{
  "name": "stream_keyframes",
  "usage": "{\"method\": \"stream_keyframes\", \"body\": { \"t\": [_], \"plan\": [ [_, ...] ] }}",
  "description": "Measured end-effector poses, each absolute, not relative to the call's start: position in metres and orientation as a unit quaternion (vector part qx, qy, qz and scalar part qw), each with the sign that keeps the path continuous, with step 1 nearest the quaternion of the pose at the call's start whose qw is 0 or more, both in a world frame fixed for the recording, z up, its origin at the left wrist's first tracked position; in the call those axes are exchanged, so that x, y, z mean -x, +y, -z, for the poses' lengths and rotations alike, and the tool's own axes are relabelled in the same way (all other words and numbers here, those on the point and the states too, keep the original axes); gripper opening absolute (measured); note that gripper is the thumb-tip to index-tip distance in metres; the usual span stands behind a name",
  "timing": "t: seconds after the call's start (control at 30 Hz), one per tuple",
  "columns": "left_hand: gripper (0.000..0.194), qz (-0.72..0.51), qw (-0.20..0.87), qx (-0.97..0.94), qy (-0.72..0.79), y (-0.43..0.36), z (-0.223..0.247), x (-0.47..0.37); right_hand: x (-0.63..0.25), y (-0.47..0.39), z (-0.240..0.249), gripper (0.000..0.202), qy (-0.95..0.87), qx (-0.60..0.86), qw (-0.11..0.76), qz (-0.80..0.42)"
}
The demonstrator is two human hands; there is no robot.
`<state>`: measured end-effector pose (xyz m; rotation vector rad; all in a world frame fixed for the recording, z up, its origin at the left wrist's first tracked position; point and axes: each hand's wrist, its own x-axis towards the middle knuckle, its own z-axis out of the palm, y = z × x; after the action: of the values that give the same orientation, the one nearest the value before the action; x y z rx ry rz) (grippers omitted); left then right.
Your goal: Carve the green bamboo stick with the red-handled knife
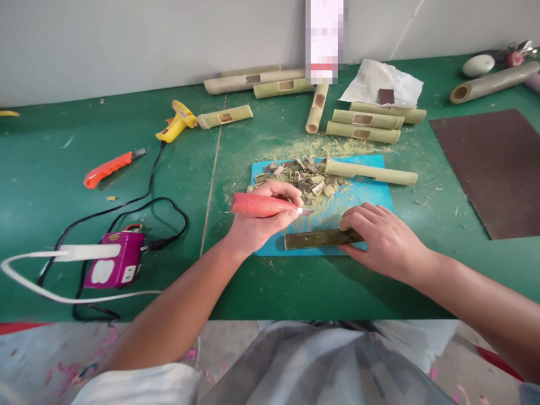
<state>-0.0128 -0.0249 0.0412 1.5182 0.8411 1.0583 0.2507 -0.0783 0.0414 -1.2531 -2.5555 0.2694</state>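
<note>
Dark tube [316, 239] runs leftward from the grasping right hand [382, 239]. Nearer its free end — the left hand [264, 228], clutching a knife [259, 206].

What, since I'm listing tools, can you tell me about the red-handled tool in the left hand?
The red-handled tool has a thick, rounded handle, perhaps painted wood, narrowing toward a small white part, with a short, dark blade beyond it. The left hand grips it, thumb near the front. It lies roughly level in the picture, blade pointing right, over the blue mat and apart from the dark tube. The cutting edge is too small to judge.
</note>
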Motion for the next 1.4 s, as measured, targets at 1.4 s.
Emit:
{"method": "stream_keyframes", "body": {
  "t": [1.4],
  "plan": [
    [0.017, -0.430, 0.490, -0.635, 0.413, -0.023, -0.041, 0.013, -0.248, -0.059, -0.032, 0.025, -0.902, 0.397, 0.164, -0.032]
  ]
}}
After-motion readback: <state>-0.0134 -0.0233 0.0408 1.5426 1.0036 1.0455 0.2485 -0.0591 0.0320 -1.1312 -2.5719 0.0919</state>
